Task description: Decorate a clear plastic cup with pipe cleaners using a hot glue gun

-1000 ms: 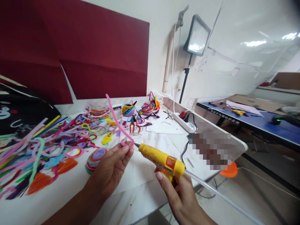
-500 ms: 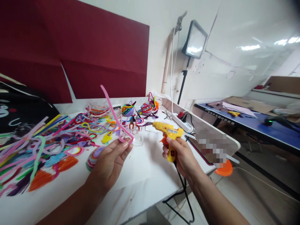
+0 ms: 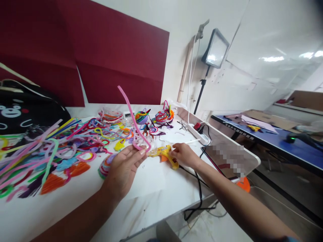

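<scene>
A bent pink pipe cleaner [image 3: 135,126] is pinched between the thumb and fingers of my left hand [image 3: 126,168], its long end sticking up. My right hand [image 3: 185,155] has its curled fingers on the rear of a yellow glue gun [image 3: 165,152], which is low at the white table; its orange trigger and handle show free of the palm. A clear plastic piece [image 3: 152,145] lies behind my left fingertips, partly hidden. A striped, coiled yarn-like ball [image 3: 104,166] sits beside my left wrist.
Loose pipe cleaners [image 3: 54,148] and orange tassels [image 3: 52,183] crowd the left. Colourful wrapped balls [image 3: 141,117] stand at the back. A power strip [image 3: 202,134], cables and a dark tablet-like panel [image 3: 218,163] lie right. The gun's black cord [image 3: 200,188] hangs over the edge.
My right hand has brought the glue gun down and left to the table, and its grip has shifted off the handle. My left hand still holds the pink pipe cleaner. The view has shifted slightly.
</scene>
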A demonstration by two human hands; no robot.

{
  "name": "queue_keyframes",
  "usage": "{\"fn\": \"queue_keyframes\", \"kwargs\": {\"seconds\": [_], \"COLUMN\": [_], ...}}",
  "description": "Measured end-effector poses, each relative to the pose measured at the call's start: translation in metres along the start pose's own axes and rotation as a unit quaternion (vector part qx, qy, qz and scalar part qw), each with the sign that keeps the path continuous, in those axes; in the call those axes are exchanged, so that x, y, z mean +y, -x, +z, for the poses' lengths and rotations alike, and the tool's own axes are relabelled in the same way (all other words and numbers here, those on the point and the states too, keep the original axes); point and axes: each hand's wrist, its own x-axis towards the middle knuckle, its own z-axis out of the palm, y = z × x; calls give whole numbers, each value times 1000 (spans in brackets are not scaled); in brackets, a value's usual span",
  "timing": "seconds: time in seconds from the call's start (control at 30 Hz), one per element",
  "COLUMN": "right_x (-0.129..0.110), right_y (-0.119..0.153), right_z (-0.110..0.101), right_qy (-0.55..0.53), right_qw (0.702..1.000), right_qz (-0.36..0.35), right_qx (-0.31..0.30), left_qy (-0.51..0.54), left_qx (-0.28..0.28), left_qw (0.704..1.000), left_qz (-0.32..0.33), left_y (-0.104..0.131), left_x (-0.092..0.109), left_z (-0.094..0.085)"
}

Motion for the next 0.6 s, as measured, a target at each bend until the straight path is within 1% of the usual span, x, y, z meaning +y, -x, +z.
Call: {"fn": "queue_keyframes", "kwargs": {"seconds": [0.03, 0.1, 0.13, 0.17, 0.2, 0.27, 0.4, 0.6], "right_x": [-4, -14, -20, -27, -33, -42, -46, -40], "right_y": [3, 11, 17, 22, 26, 31, 28, 23], "right_z": [-1, 3, 7, 13, 19, 30, 42, 43], "right_qy": [19, 41, 50, 28, -10, -63, -107, -99], "right_qw": [999, 995, 990, 986, 983, 974, 967, 967], "right_qz": [-19, -67, -121, -161, -184, -217, -231, -236], "right_qx": [27, 54, 51, 21, -6, -14, -7, 12], "left_qy": [-6, -20, -27, -33, -38, -47, -63, -71], "left_qx": [-6, -21, -28, -33, -36, -40, -44, -35], "left_qw": [1000, 1000, 999, 999, 999, 998, 997, 997], "left_qz": [2, 9, 11, 13, 14, 17, 20, 23], "left_y": [0, 0, 0, 1, 1, 2, 3, 3], "left_x": [-1, -2, -2, -2, -3, -2, -2, -3], "left_z": [-1, -1, -1, -1, 0, 1, 2, 1]}}
